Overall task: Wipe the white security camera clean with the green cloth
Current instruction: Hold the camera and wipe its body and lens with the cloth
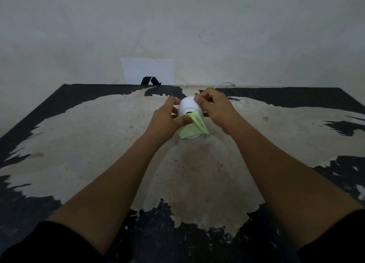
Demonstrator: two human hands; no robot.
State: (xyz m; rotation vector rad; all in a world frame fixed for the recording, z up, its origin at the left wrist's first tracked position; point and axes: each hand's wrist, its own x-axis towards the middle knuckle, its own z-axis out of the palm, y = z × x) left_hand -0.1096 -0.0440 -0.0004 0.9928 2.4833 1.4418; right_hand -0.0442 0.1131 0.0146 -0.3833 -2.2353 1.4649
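A white, rounded security camera (188,106) stands on the table's far middle, its dark lens slot facing me. The green cloth (192,127) is folded and drapes over the camera's lower front and base. My left hand (167,117) pinches the cloth's left edge against the camera. My right hand (212,106) grips the camera's upper right side with thumb and fingers. The camera's base is mostly hidden by the cloth.
The table (98,144) has worn black paint with a pale bare middle. A white cable (224,84) runs from behind the camera to the wall. A white paper with a black mark (148,71) leans on the wall at the table's back edge.
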